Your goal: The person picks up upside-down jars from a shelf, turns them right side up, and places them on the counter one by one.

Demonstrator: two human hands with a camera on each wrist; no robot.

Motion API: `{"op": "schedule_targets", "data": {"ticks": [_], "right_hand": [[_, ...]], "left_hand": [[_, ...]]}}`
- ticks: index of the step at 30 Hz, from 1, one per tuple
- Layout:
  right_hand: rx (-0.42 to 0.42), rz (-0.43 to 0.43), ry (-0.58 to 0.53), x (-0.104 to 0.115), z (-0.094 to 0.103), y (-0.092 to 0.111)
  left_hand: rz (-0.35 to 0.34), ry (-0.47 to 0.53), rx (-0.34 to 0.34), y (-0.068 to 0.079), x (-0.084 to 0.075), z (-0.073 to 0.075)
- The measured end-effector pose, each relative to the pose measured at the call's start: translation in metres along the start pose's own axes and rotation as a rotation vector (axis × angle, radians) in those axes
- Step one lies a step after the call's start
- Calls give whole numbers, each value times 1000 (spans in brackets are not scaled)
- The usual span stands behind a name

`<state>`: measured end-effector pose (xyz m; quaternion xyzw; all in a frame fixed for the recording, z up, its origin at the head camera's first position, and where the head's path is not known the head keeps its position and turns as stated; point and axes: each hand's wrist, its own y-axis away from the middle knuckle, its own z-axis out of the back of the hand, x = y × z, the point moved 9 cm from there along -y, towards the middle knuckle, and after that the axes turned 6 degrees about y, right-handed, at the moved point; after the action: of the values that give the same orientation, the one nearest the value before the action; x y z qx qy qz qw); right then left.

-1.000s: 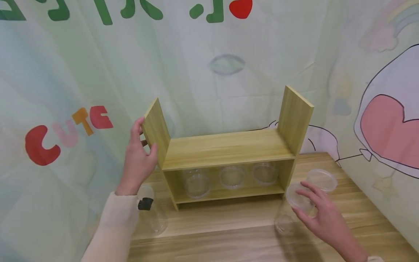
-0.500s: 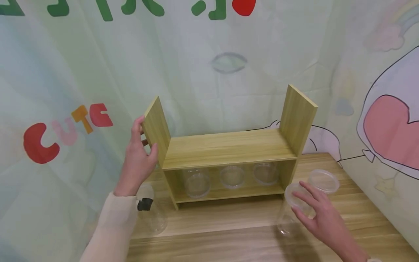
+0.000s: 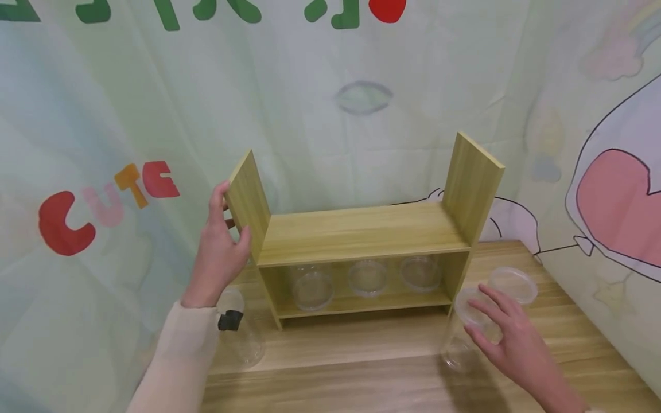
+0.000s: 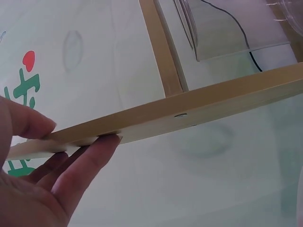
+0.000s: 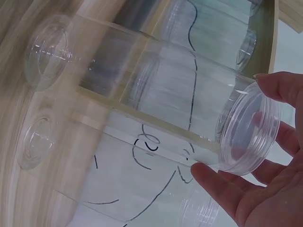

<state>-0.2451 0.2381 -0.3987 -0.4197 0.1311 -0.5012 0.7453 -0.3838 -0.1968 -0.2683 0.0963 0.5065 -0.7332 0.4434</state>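
Note:
My left hand (image 3: 216, 258) grips the left side panel of a small wooden shelf (image 3: 356, 232), thumb on the inner face and fingers on the outer, as the left wrist view (image 4: 85, 165) shows. Right of the shelf, my right hand (image 3: 516, 344) holds a clear plastic jar (image 5: 156, 80) by its lid (image 5: 251, 132). Thumb and fingers curl around the lid in the right wrist view. The jar's base (image 3: 458, 354) is close over the table. Behind it stands another clear jar, its round lid (image 3: 513, 285) showing past my fingers.
Several lidded clear jars (image 3: 368, 278) sit in the shelf's lower compartment. Another clear jar (image 3: 247, 344) stands on the table left of the shelf, partly behind my left sleeve. The wooden table (image 3: 335, 384) meets a printed curtain (image 3: 310, 143) at the back and right.
The held jar's base has shifted slightly to the right along with my right hand. My left hand keeps its grip on the panel, and the head view has turned a little.

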Motion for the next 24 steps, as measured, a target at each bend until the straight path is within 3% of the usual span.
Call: {"op": "schedule_targets", "data": {"ticks": [9, 11, 17, 20, 24], "right_hand": [[-5, -77, 25, 1, 12, -6], [-56, -64, 33, 7, 20, -10], [-333, 16, -9, 45, 44, -24], [-397, 48, -76, 68, 39, -28], [-358, 26, -194, 86, 11, -30]], "left_hand": [[-14, 22, -4, -2, -1, 0], [-14, 23, -2, -2, -1, -1], [-15, 24, 11, -3, -2, -1], [-19, 28, 13, -2, -2, 0], [-3, 27, 17, -1, -1, 0]]}}
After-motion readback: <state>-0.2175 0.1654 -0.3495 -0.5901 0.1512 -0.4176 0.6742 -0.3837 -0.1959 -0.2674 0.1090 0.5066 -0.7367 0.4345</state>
